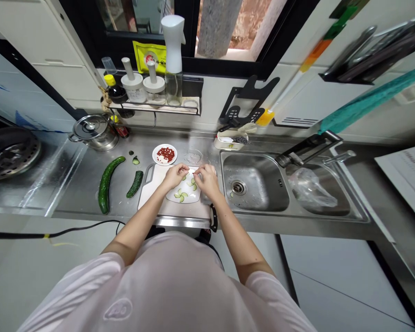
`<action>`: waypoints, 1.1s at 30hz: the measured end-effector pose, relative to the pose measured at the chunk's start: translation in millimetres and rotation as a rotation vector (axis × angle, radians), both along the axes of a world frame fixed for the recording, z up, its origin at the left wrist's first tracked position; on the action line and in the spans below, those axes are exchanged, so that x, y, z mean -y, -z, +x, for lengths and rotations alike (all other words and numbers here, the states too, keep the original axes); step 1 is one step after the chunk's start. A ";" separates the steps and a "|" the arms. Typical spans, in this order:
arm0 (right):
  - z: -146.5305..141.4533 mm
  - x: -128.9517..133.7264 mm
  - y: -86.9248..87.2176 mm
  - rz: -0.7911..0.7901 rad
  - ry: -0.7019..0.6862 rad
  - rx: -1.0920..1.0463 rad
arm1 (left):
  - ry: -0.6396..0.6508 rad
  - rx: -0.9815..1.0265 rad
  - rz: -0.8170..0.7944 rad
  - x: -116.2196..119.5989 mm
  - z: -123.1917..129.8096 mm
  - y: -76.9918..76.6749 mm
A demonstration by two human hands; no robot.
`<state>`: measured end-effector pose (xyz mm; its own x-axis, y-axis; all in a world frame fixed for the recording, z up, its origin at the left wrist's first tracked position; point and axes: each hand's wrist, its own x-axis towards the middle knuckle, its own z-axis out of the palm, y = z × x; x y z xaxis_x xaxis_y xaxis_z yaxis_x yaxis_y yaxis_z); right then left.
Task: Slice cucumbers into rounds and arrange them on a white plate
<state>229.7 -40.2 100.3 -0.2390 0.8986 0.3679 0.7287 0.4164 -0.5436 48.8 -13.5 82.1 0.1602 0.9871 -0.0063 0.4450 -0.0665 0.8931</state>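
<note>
The left grip (174, 176) and right grip (206, 180) are held with fingertips pressed together above the plate (190, 197) bearing cucumber slices (180, 196); any pinched item is too small to tell. The plate lies on the cutting board (152, 198) on the steel desk (76, 180). A cucumber (104, 184) lies left of the board.

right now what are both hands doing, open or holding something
left hand: curled over the white plate of cucumber slices, cannot tell if holding one
right hand: pinched over the same plate, cannot tell if holding one
</note>
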 end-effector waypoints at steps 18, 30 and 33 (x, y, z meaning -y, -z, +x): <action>12.1 3.8 69.7 -0.224 0.078 0.209 | 0.181 -0.629 0.065 26.4 17.7 37.1; 4.6 3.9 87.4 -0.202 0.071 0.335 | 0.274 -0.780 0.102 29.1 23.1 48.2; 4.0 3.0 88.0 -0.206 0.066 0.354 | 0.279 -0.781 0.103 30.1 23.7 48.8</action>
<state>233.7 -43.2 12.3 -0.2580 0.9625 0.0842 0.9073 0.2714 -0.3213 72.5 -43.7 33.2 0.3862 0.9134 -0.1287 0.8885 -0.3308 0.3182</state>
